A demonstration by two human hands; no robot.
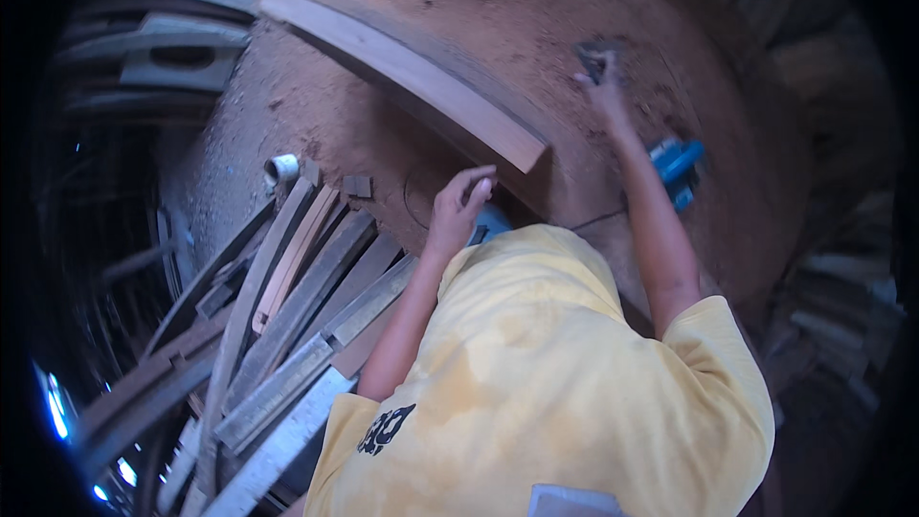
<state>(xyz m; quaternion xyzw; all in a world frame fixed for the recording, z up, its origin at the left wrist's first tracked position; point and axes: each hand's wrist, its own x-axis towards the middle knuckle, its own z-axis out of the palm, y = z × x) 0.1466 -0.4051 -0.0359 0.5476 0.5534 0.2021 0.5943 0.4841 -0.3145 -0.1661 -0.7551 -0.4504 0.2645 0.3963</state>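
A long, squared timber beam [402, 77] lies slantwise ahead of me, its pale face up and its near end close to my body. Just short of that near end is my left hand [461, 209], its fingers loosely bent and apart from the thumb, with nothing visible in it. My right arm reaches far forward to the right. On a small dark block-like object [600, 48] above the brown ground, my right hand [605, 91] has its fingers closed; the object's exact kind is too blurred to make out. Beside my right forearm sits a blue power tool [678, 165].
Many wooden strips and boards [306, 297] are heaped at my left. A white roll or cup-like piece [280, 168] and a small wood block [357, 187] lie by them. A dark cord [601, 221] runs near my waist. More planks [182, 43] stack at far left.
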